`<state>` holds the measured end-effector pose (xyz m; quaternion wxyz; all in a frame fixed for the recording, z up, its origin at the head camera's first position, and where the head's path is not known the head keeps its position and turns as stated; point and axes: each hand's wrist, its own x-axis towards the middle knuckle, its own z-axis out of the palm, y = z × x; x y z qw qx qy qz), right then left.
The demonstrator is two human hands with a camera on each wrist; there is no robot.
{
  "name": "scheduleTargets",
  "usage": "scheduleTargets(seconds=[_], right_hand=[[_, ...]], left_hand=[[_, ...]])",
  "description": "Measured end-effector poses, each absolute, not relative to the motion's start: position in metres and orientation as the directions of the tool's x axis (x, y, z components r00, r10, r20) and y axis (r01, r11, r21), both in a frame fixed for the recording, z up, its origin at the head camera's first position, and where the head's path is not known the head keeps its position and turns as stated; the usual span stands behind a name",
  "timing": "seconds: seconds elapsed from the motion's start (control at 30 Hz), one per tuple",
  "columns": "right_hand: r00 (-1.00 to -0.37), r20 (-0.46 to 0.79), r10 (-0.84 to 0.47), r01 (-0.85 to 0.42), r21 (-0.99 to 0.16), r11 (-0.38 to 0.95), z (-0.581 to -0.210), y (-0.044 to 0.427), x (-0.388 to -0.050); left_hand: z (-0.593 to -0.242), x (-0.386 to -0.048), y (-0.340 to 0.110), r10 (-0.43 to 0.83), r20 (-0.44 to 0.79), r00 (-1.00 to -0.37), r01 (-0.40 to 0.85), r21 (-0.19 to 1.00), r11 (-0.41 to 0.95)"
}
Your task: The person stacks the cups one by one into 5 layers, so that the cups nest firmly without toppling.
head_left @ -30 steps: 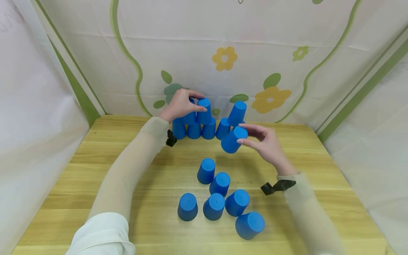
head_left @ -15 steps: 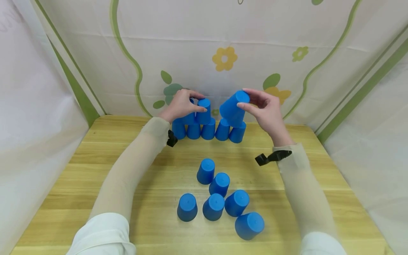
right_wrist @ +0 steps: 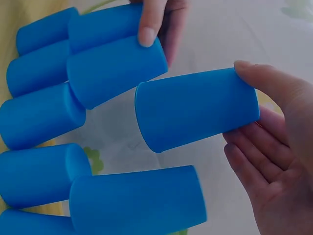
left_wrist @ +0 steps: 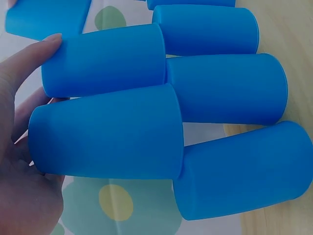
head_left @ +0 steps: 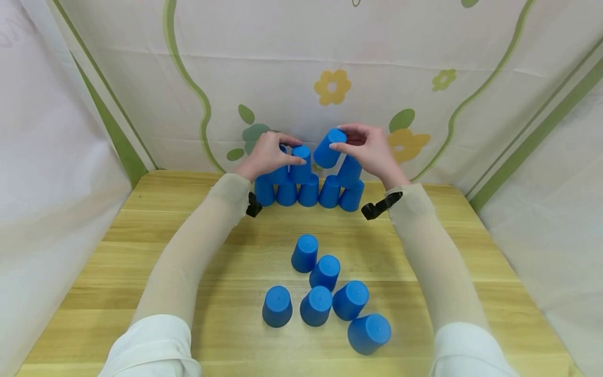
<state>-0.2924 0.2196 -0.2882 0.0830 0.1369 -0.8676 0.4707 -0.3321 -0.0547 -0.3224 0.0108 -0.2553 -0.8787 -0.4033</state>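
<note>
An upside-down blue cup point(head_left: 328, 149) hangs tilted in the air, pinched near its closed end by my right hand point(head_left: 374, 149). Below it, the bottom row of upside-down blue cups point(head_left: 308, 191) stands along the back of the table. My left hand point(head_left: 269, 154) holds the top of a second-row cup point(head_left: 300, 166), the thumb point(left_wrist: 46, 46) lying on that cup's side in the left wrist view. Beside it, partly behind the hand, stands another second-row cup point(left_wrist: 107, 134). On the right, a third second-row cup point(head_left: 349, 174) stands apart across a gap, under the right hand.
Several upside-down blue cups point(head_left: 316, 305) stand loosely grouped on the front middle of the wooden table point(head_left: 226, 314). A flower-patterned cloth point(head_left: 264, 68) hangs close behind the stack. Pale cloth point(head_left: 52, 209) also borders the left side.
My right hand has lifted its cup up from in front of the stack, then moved it left past the right second-row cup to above the gap. The left hand keeps its place.
</note>
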Motion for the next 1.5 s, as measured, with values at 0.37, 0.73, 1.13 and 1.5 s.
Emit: scheduleTargets(seconds=[0.37, 0.73, 1.13, 1.5], right_hand=[[-0.954, 0.240, -0.180, -0.299, -0.719, 0.627, -0.309, 0.217, -0.302], [-0.958, 0.214, -0.193, -0.288, -0.697, 0.657, -0.321, 0.217, -0.299], [-0.967, 0.187, -0.175, -0.256, -0.688, 0.679, -0.323, 0.219, -0.302], [-0.964, 0.197, -0.179, -0.266, -0.682, 0.681, -0.322, 0.220, -0.301]], left_hand=[[-0.321, -0.333, -0.050, 0.428, 0.213, -0.878, 0.443, 0.699, 0.562], [-0.322, -0.332, -0.048, 0.435, 0.221, -0.873, 0.455, 0.690, 0.563], [-0.322, -0.333, -0.046, 0.454, 0.234, -0.860, 0.482, 0.668, 0.567], [-0.319, -0.332, -0.048, 0.438, 0.286, -0.852, 0.502, 0.683, 0.531]])
